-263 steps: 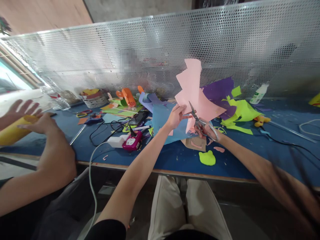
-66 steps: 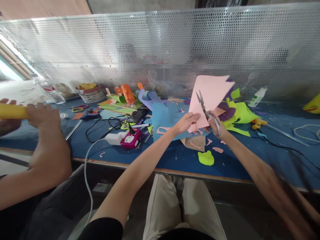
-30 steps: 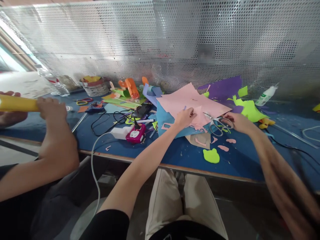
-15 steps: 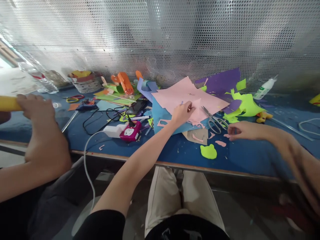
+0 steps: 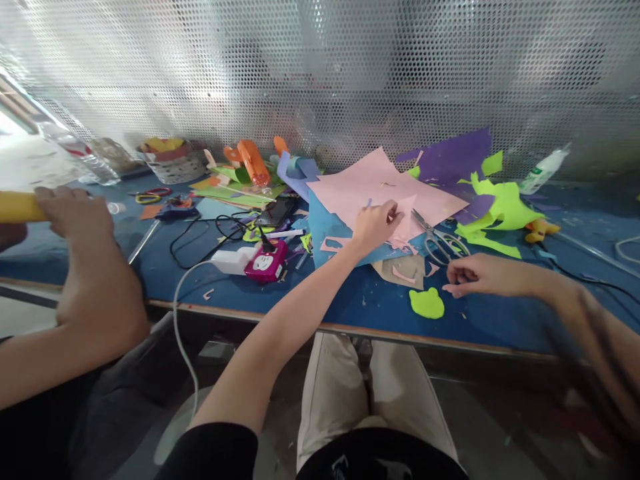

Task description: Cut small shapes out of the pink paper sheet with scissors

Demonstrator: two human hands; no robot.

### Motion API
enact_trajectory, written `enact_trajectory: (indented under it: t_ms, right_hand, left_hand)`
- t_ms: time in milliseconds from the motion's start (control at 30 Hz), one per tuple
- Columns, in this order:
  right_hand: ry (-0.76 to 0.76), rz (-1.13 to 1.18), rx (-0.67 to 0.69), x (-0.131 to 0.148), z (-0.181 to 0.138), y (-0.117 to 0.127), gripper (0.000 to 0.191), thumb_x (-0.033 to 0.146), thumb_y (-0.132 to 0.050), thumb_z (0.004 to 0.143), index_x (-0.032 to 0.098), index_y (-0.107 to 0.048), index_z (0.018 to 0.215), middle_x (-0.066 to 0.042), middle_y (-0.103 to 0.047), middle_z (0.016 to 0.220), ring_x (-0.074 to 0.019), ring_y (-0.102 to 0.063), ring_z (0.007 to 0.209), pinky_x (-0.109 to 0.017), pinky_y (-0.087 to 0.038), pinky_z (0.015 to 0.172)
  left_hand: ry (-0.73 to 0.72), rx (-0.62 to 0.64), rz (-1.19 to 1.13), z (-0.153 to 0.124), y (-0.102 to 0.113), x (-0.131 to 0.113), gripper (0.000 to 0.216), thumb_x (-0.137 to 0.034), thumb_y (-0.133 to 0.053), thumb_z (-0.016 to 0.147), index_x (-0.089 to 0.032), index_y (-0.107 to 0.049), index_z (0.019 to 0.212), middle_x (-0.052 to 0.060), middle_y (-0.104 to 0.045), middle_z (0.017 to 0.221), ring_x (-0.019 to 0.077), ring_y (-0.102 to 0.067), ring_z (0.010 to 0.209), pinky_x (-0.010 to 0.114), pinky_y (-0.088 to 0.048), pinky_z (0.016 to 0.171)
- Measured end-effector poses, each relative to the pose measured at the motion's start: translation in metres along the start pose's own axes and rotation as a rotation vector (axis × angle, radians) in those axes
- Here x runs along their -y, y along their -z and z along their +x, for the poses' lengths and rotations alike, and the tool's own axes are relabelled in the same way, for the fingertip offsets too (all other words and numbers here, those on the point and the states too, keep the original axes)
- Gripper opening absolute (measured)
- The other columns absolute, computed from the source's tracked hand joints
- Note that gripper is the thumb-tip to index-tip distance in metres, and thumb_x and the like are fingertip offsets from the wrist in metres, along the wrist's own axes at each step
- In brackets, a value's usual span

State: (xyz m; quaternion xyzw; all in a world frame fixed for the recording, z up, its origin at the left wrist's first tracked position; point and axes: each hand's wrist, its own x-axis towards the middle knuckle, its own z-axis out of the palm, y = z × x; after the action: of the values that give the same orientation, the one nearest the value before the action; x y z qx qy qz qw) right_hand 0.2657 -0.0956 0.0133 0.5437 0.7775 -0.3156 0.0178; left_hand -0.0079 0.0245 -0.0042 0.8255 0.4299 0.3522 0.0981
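My left hand rests on a large pink paper sheet, fingers curled closed beside a small pink paper flap; anything inside them is hidden. On the right, my right hand is low over the blue table, thumb and fingers closed on a small pink paper scrap. Grey-handled scissors lie between the hands, blades toward the pink sheet. Just left of my right hand is a lime-green rounded cutout. A beige paper piece with pink trimmings lies under the scissors' left side.
A magenta power adapter with cables sits left. Purple paper, lime paper and a glue bottle are at back right. Another person's hand grips a yellow object at far left. A perforated metal wall rises behind.
The view has swung slightly left. My right hand has moved left and nearer the table's front edge, onto the spot where a pink scrap lay. My left hand has barely moved.
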Motion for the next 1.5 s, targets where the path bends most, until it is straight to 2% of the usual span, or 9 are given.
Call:
enact_trajectory:
  t_ms: [233, 400, 533, 600, 700, 900, 1100, 1300, 1500]
  right_hand:
    - [0.036, -0.046, 0.043, 0.0, 0.002, 0.0, 0.037, 0.065, -0.068, 0.088, 0.029, -0.076, 0.083, -0.005, -0.071, 0.08, -0.0233, -0.062, 0.071, -0.037, -0.043, 0.063]
    - [0.115, -0.039, -0.032, 0.009, -0.012, 0.029, 0.032, 0.06, -0.069, 0.09, 0.032, -0.083, 0.085, -0.007, -0.076, 0.095, -0.0264, -0.069, 0.084, -0.043, -0.054, 0.078]
    - [0.217, 0.02, -0.554, 0.024, -0.006, 0.062, 0.033, 0.063, -0.069, 0.09, 0.032, -0.081, 0.089, -0.007, -0.078, 0.107, -0.0305, -0.069, 0.102, -0.051, -0.055, 0.098]
    - [0.257, 0.089, -0.827, 0.033, 0.011, 0.068, 0.03, 0.059, -0.068, 0.093, 0.032, -0.08, 0.093, -0.005, -0.078, 0.106, -0.0273, -0.069, 0.097, -0.049, -0.057, 0.094]
    - [0.267, 0.184, -0.983, 0.045, 0.046, 0.061, 0.027, 0.051, -0.073, 0.092, 0.025, -0.081, 0.095, -0.006, -0.079, 0.101, -0.0239, -0.069, 0.087, -0.045, -0.058, 0.085]
    - [0.284, 0.421, -0.992, 0.051, 0.091, 0.028, 0.029, 0.05, -0.077, 0.088, 0.021, -0.076, 0.086, -0.005, -0.077, 0.086, -0.0208, -0.068, 0.08, -0.038, -0.057, 0.081]
    - [0.253, 0.462, -1.114, 0.048, 0.097, 0.012, 0.024, 0.048, -0.075, 0.089, 0.024, -0.075, 0.088, -0.006, -0.077, 0.095, -0.023, -0.068, 0.081, -0.04, -0.057, 0.078]
    - [0.194, 0.667, -1.126, 0.049, 0.103, 0.001, 0.026, 0.05, -0.08, 0.084, 0.024, -0.075, 0.084, -0.004, -0.074, 0.079, -0.0233, -0.067, 0.074, -0.04, -0.057, 0.072]
    - [0.166, 0.663, -1.097, 0.05, 0.099, 0.002, 0.025, 0.05, -0.08, 0.083, 0.026, -0.072, 0.087, -0.006, -0.077, 0.088, -0.024, -0.068, 0.078, -0.041, -0.058, 0.075]
  left_hand:
    - [0.004, -0.015, -0.026, -0.001, 0.007, -0.003, 0.017, -0.036, -0.059, 0.102, -0.021, -0.068, 0.1, 0.006, -0.078, 0.093, 0.0221, -0.071, 0.091, 0.037, -0.049, 0.094]
    - [0.056, -0.066, -0.125, 0.002, 0.0, 0.001, 0.018, -0.036, -0.06, 0.101, -0.021, -0.066, 0.094, 0.006, -0.078, 0.094, 0.0227, -0.071, 0.091, 0.037, -0.05, 0.089]
    - [0.115, -0.111, -0.386, 0.005, -0.006, 0.007, 0.024, -0.039, -0.063, 0.099, -0.019, -0.064, 0.086, 0.007, -0.076, 0.086, 0.0201, -0.071, 0.085, 0.032, -0.051, 0.077]
    - [0.138, -0.108, -0.544, 0.006, -0.006, 0.009, 0.028, -0.042, -0.064, 0.099, -0.018, -0.064, 0.083, 0.005, -0.074, 0.08, 0.0176, -0.071, 0.077, 0.029, -0.05, 0.071]
    - [0.17, -0.089, -0.644, 0.006, -0.003, 0.008, 0.033, -0.047, -0.066, 0.097, -0.018, -0.066, 0.082, 0.003, -0.072, 0.074, 0.0147, -0.069, 0.069, 0.027, -0.05, 0.067]
    - [0.132, 0.002, -0.578, 0.005, 0.0, 0.006, 0.036, -0.047, -0.058, 0.102, -0.017, -0.071, 0.087, 0.004, -0.074, 0.076, 0.0144, -0.069, 0.071, 0.025, -0.051, 0.066]
    - [-0.032, 0.103, -0.455, 0.001, 0.0, 0.0, 0.031, -0.04, -0.056, 0.103, -0.018, -0.074, 0.092, 0.006, -0.077, 0.088, 0.0164, -0.072, 0.084, 0.027, -0.054, 0.08]
    - [-0.115, 0.111, -0.421, 0.0, -0.004, 0.001, 0.029, -0.038, -0.053, 0.105, -0.018, -0.073, 0.1, 0.005, -0.077, 0.096, 0.0161, -0.067, 0.085, 0.029, -0.053, 0.081]
    - [-0.105, 0.138, -0.385, 0.0, 0.0, -0.001, 0.029, -0.033, -0.047, 0.106, -0.018, -0.071, 0.099, 0.007, -0.076, 0.1, 0.0161, -0.068, 0.089, 0.03, -0.053, 0.086]
